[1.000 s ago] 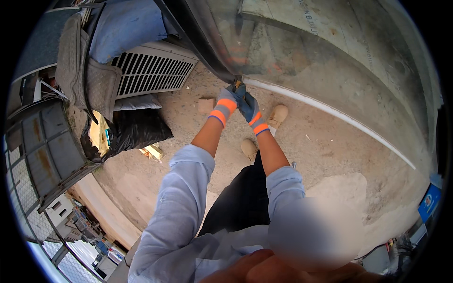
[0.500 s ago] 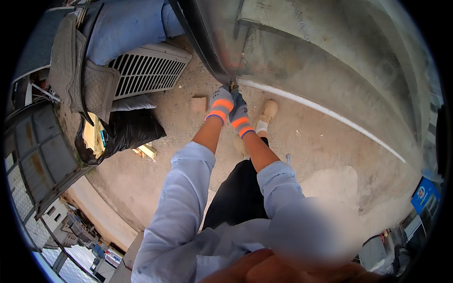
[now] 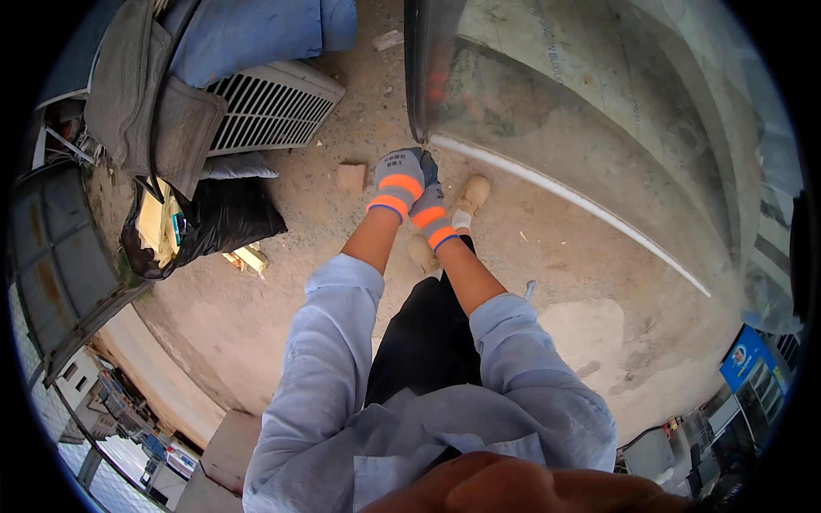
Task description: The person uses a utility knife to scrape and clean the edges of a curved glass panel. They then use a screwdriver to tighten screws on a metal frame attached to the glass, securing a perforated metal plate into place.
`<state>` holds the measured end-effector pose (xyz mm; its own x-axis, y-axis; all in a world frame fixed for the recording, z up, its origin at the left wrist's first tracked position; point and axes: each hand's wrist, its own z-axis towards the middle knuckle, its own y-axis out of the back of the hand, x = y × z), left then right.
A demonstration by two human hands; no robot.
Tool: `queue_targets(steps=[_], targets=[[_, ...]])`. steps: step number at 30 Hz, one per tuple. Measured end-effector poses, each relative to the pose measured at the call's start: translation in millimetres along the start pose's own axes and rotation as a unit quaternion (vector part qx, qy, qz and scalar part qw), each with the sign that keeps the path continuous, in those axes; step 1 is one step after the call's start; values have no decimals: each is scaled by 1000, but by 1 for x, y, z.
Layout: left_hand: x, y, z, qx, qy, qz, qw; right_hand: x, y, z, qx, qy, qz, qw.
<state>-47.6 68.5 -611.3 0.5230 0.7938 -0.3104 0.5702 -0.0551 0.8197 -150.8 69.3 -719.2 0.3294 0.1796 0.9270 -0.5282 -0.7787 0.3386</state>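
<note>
The two hands meet just above the centre of the frame, close together and partly overlapping, each in a grey work glove with orange bands and a blue edge at the wrist. The left hand (image 3: 397,176) shows its back, with the fingers bent away from view. The right hand (image 3: 429,197) lies against it, a dark part of its glove showing near the fingertips. How far either is open, and whether anything is held between them, I cannot tell, as the fingers are hidden.

Just above them is the lower corner of a clear, dusty glass panel (image 3: 547,137), which fills the upper right of the frame. A dark edge strip (image 3: 417,77) runs down to that corner from the top, and a white strip (image 3: 581,214) slants from near it toward the right. Whether the hands touch the corner is unclear.

Left of the hands, a reddish brick (image 3: 351,177) lies on the sandy ground (image 3: 256,316). A pale slotted grille (image 3: 278,111) leans at the upper left, beside a grey mat (image 3: 192,128), above a black bag (image 3: 239,220).
</note>
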Motion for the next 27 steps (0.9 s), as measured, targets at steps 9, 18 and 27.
queue_targets(steps=[9, 18, 27], targets=[[-15, 21, -10, 48, 51, 35, 997, 28, 15, -8, 94, -75, -75, 990], [-43, 101, -33, -96, 49, -134, 985, -7, -29, 60, -137, -230, 676, 686], [-53, 139, -36, -156, -85, -71, 982, 64, -12, 43, -178, -191, 11, 965]])
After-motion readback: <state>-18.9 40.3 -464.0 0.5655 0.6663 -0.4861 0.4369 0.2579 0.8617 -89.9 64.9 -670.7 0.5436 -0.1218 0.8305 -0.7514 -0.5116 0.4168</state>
